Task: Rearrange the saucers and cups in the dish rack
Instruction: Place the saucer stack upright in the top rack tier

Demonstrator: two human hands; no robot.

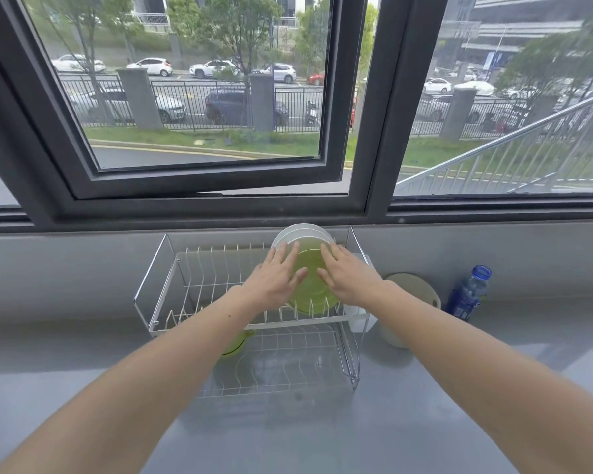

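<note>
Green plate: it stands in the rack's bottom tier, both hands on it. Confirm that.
Not the bottom tier. The head view shows the green plate upright in the rack's top tier, with the left hand and right hand on it.

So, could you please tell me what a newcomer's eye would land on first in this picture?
Most striking are the two hands, the left hand and right hand, spread flat against a green saucer standing upright at the right end of the dish rack top tier, with a white saucer behind it. A green cup sits on the lower tier, partly hidden by the left forearm, and a blue bottle stands on the counter to the right.
</note>
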